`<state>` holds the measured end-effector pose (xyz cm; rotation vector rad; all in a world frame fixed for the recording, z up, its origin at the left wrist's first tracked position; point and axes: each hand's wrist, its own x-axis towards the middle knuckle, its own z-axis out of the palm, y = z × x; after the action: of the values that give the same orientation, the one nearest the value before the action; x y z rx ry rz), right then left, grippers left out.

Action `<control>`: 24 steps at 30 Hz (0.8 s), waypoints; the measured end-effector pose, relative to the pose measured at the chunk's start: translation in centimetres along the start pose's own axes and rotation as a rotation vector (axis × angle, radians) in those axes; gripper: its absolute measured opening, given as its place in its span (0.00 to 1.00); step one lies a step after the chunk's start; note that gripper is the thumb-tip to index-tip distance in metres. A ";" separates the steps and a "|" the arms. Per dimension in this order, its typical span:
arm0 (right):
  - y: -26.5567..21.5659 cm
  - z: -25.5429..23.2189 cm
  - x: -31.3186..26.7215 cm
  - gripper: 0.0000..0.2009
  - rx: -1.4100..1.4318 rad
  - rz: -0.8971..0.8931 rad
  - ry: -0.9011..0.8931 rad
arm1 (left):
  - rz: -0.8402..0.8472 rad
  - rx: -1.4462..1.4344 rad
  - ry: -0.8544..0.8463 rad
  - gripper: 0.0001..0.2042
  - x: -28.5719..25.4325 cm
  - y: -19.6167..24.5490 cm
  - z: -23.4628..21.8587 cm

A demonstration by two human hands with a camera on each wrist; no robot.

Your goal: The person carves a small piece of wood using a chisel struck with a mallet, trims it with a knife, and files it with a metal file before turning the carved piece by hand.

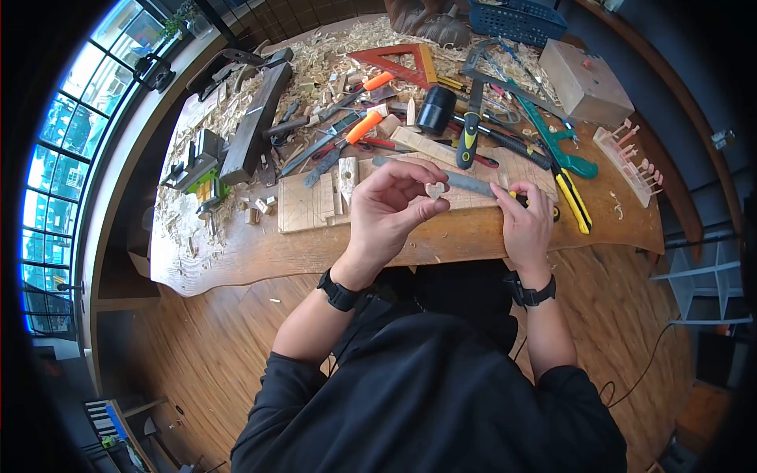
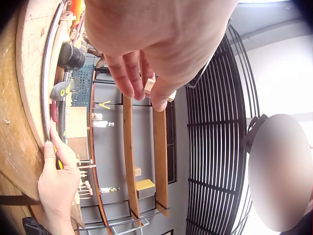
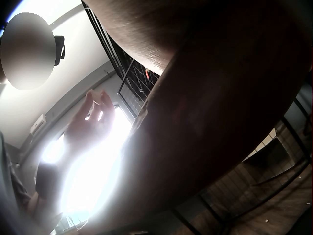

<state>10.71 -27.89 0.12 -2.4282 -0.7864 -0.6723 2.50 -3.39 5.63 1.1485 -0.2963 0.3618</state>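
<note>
My left hand (image 1: 385,209) is raised over the front of the bench, pinching a small pale wooden piece (image 1: 435,190) between thumb and fingers. The piece has a notch in its upper edge and looks heart-shaped. Lower and to the right, my right hand (image 1: 527,221) grips one end of a flat grey metal file (image 1: 471,183). The file stretches leftward behind the left hand, apart from the wooden piece. In the left wrist view, the wooden piece (image 2: 149,87) shows partly between the fingertips. The right wrist view is mostly dark, with the file out of sight.
Under the file lies a flat wooden board (image 1: 303,206) on the workbench (image 1: 260,256). Behind are a black mallet (image 1: 436,109), orange-handled chisels, a green saw (image 1: 544,126) and a wooden plane (image 1: 256,122). A yellow cutter (image 1: 574,203) and a small wooden rack (image 1: 627,169) stand right. Shavings cover the back.
</note>
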 end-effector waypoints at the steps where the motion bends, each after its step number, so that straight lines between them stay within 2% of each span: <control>1: 0.0 0.0 0.0 0.16 0.000 0.000 0.000 | 0.016 0.003 0.002 0.18 0.0 -0.1 0.0; 24: 0.0 -0.2 0.0 0.18 0.004 -0.008 -0.005 | -0.005 -0.002 0.008 0.18 0.0 0.1 0.0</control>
<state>10.64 -27.97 0.25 -2.4254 -0.7996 -0.6674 2.44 -3.39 5.76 1.1454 -0.2870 0.3614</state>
